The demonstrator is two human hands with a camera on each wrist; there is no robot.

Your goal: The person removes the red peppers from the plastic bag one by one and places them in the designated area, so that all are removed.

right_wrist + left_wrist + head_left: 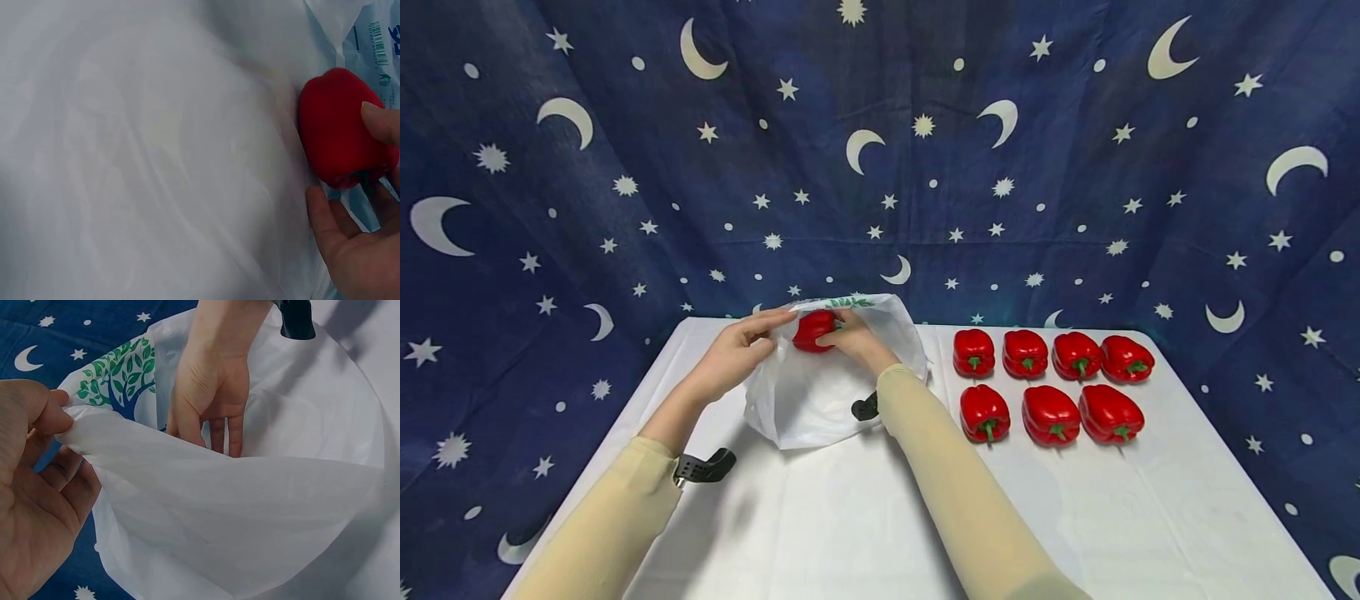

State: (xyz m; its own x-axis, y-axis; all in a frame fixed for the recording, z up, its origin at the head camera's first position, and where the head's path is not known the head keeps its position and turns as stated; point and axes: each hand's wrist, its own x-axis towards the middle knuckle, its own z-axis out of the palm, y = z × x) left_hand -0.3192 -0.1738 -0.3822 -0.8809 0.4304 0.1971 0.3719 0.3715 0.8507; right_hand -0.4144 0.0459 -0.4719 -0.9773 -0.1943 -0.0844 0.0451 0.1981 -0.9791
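A white plastic bag point(820, 408) with a green tree print stands with its mouth toward me. My left hand point(733, 354) pinches the bag's rim between thumb and fingers, at the upper left of the opening; the left wrist view shows this left hand point(44, 462) close up. Inside the bag, my right hand point(853, 337) holds a red bell pepper point(812, 330) near the left inner wall. Seen from the right wrist, the thumb of the right hand point(369, 250) lies on the pepper point(340, 128), its green stem turned toward the palm. The bag's near side hides the right fingertips in the left wrist view.
Several more red bell peppers stand right of the bag in two rows, a back row point(1026, 353) and a front row point(1051, 415). White cloth covers the table point(820, 525). A dark blue star-and-moon curtain point(820, 150) hangs behind it and at both sides.
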